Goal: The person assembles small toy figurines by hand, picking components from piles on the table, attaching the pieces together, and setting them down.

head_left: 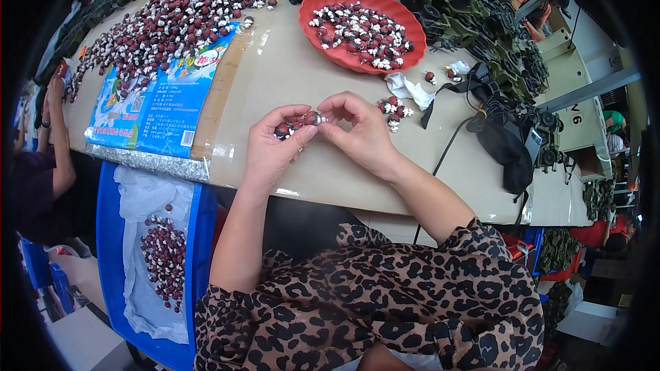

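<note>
While both hands meet over the near side of the table (pixel 261 62), I've got the L hand (pixel 270 145) curled round a few small figurines (pixel 294 126), thumb clamped on them. R hand (pixel 363 134) has thumb & forefinger tips up at the end one; can't tell if they're pinching it. Figs look shiny: round dark-red heads, white lower parts, some black bits. Similar ones: small cluster (pixel 393 110) just beside R hand, more in red bowl (pixel 411 19), big heap (pixel 172 20) far L.
</note>
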The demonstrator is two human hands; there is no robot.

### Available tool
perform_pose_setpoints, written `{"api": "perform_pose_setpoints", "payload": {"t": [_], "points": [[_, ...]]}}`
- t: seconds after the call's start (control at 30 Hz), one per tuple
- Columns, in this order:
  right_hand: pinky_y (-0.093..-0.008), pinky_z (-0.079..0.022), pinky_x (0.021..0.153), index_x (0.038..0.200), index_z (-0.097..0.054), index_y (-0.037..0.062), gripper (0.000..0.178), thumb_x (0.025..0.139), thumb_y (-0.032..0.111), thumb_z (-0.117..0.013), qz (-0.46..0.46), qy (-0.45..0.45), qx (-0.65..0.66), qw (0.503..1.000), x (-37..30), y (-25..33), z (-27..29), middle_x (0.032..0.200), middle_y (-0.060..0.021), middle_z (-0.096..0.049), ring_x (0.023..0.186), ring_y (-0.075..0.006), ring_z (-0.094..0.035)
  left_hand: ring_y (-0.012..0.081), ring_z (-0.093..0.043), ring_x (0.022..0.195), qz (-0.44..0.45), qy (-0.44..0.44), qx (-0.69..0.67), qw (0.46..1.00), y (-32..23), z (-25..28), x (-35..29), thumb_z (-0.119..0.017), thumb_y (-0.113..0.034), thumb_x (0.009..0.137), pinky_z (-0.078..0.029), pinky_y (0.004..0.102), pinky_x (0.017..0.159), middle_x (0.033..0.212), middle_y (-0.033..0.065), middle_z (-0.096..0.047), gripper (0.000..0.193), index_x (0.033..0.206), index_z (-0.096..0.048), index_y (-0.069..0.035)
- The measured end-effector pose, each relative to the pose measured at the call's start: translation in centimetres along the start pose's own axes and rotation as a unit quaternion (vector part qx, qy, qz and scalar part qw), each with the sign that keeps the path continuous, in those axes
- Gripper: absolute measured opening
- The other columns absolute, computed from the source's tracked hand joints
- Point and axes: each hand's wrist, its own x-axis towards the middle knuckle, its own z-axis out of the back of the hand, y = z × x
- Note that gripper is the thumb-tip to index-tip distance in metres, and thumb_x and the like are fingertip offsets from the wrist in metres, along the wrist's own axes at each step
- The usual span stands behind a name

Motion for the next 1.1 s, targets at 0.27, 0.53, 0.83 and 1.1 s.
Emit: {"api": "perform_pose_setpoints", "payload": {"t": [0.27, 0.53, 0.83, 1.1], "points": [[-0.0235, -0.045, 0.065, 0.087, -0.053, 0.0001, 0.02, 0.068, -0.003, -0.059, 0.04, 0.003, -0.059, 0.997, -0.1, 0.2, -0.4, 0.082, -0.007, -0.053, 0.071, -0.0132, -0.054, 0.0012, -0.046, 0.052, -0.005, -0.004, -0.003, 1.0, -0.2, 0.2, -0.3, -0.065, -0.007, 0.073, -0.035, 0.0137, 0.042, 0.07, -0.001, -0.057, 0.025, 0.096, -0.059, -0.003], [-0.0227, -0.043, 0.067, 0.092, -0.054, 0.0011, 0.017, 0.075, 0.001, -0.054, 0.019, -0.005, -0.03, 0.999, 0.2, -0.7, -0.2, 0.085, -0.0048, -0.053, 0.075, -0.0096, -0.053, 0.0077, -0.046, 0.053, -0.02, -0.131, -0.09, 0.987, -1.7, 6.0, -3.1, -0.053, -0.01, 0.079, -0.034, 0.0174, 0.037, 0.075, 0.0054, -0.051, 0.03, 0.106, -0.047, 0.002], [-0.0221, -0.043, 0.062, 0.093, -0.054, -0.0004, 0.017, 0.078, 0.008, -0.052, -0.017, -0.012, -0.056, 0.998, 0.8, 1.7, 2.5, 0.076, -0.0026, -0.053, 0.068, -0.0074, -0.05, 0.0139, -0.051, 0.071, 0.065, -0.388, 0.241, 0.887, 2.4, 28.1, -20.8, -0.053, -0.012, 0.081, -0.043, 0.0246, 0.056, 0.1, 0.0118, -0.051, 0.03, 0.108, -0.048, 0.0], [-0.0163, -0.041, 0.057, 0.094, -0.055, -0.0001, 0.018, 0.079, 0.01, -0.053, -0.051, -0.089, -0.076, 0.992, 0.8, 4.8, 9.2, 0.074, 0.0001, -0.055, 0.062, -0.0029, -0.049, 0.0249, -0.051, 0.09, -0.084, -0.306, 0.52, 0.793, -3.1, 13.8, -9.2, -0.05, -0.014, 0.083, -0.04, 0.0326, 0.078, 0.1, 0.014, -0.052, 0.022, 0.1, -0.054, 0.0]]}}
